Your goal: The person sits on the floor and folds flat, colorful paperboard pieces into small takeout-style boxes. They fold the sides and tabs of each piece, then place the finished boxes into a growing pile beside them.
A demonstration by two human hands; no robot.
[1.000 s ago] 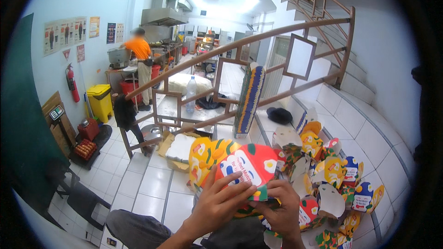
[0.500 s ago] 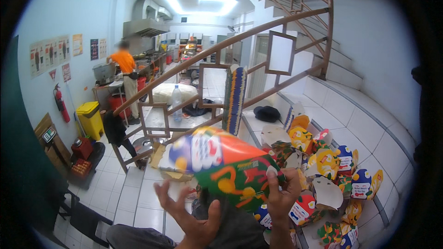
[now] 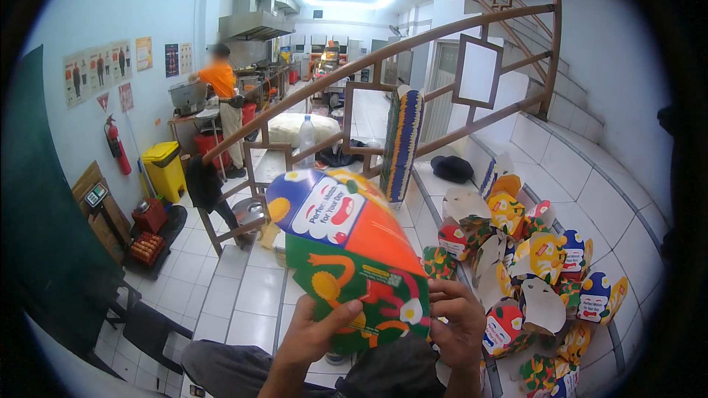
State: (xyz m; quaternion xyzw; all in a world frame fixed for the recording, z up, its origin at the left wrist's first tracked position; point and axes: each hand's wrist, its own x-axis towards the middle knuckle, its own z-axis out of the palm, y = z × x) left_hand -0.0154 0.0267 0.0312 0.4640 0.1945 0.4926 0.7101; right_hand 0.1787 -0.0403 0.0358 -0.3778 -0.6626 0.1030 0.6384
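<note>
A brightly printed cardboard food carton [image 3: 346, 258], in blue, orange, yellow and green, is held up in front of me, its panels partly bent. My left hand [image 3: 313, 332] pinches its lower left side, thumb on the green face and the other fingers behind. At the lower right edge, my right hand [image 3: 459, 324] grips the carton with curled fingers, some of them hidden. To the right, several folded cartons [image 3: 546, 258] of the same print lie heaped on the tiled steps. A tall stack of flat cartons [image 3: 402, 147] stands on edge against the railing.
A brown metal railing [image 3: 354, 66] slopes up beside the tiled stairs. A black cap [image 3: 451, 169] lies on a step. Beyond the railing are a water bottle [image 3: 306, 136] and a person in orange [image 3: 220, 81]. A yellow bin [image 3: 164, 169] stands left.
My left hand, open and apart from the carton before, now grips its lower left side. The carton has tilted more upright, and my right hand has shifted along its lower right edge.
</note>
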